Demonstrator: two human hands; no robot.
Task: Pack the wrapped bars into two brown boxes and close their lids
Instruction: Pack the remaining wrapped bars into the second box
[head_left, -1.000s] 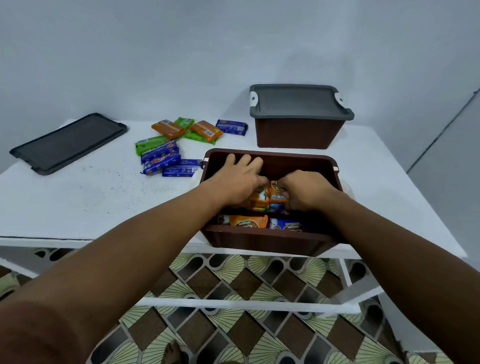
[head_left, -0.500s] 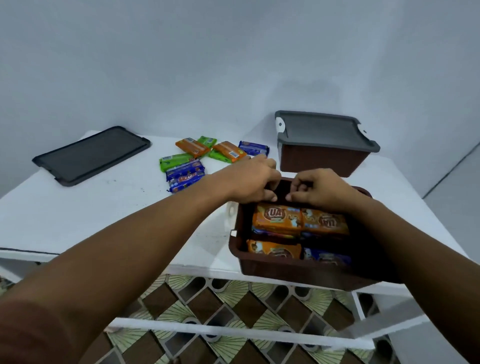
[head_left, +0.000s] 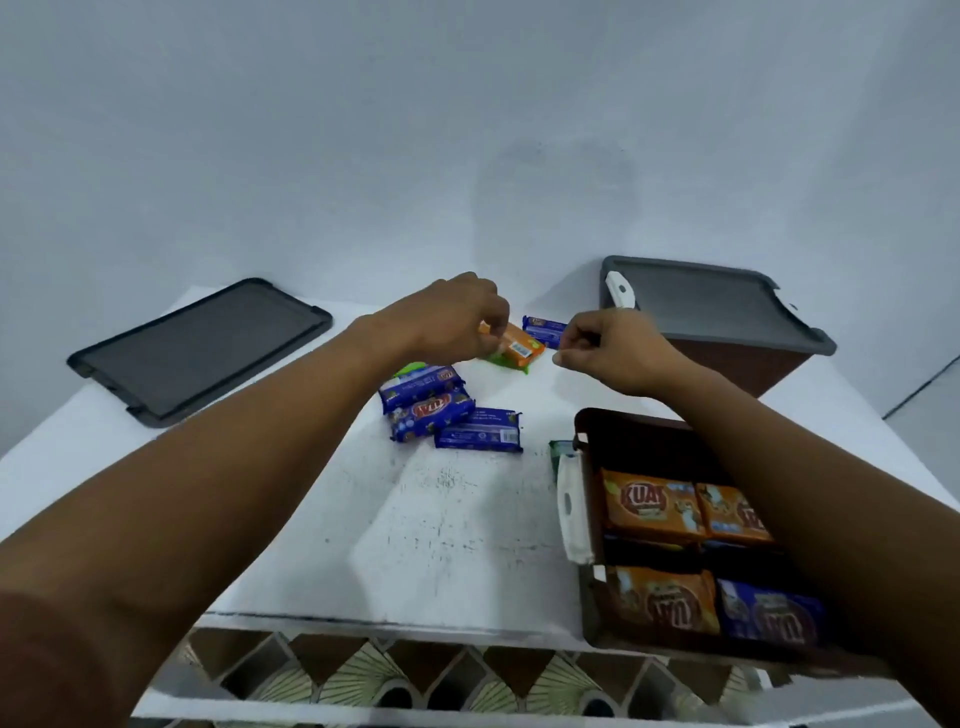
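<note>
**Two hands at the loose bars**

Curled down over an orange bar (head_left: 517, 349), the left hand (head_left: 457, 317) pinches it just above the frame's centre. The bar lies across a green bar (head_left: 511, 368) on the table (head_left: 441, 519). Just to the right, the right hand (head_left: 610, 349) has its fingers curled, with the tips at the end of a lone blue bar (head_left: 541, 327). Whether it grips that bar cannot be told.

Below the left hand, three blue bars (head_left: 449, 415) lie in a clump on the table. At lower right, partly under the right forearm, the open box (head_left: 634, 436) holds packed bars (head_left: 654, 504) — orange and blue, laid flat. At upper right stands the closed box (head_left: 737, 369) with its grey lid (head_left: 701, 306) on. At left of the frame a spare lid (head_left: 202, 348) lies flat, well apart from both boxes.
</note>
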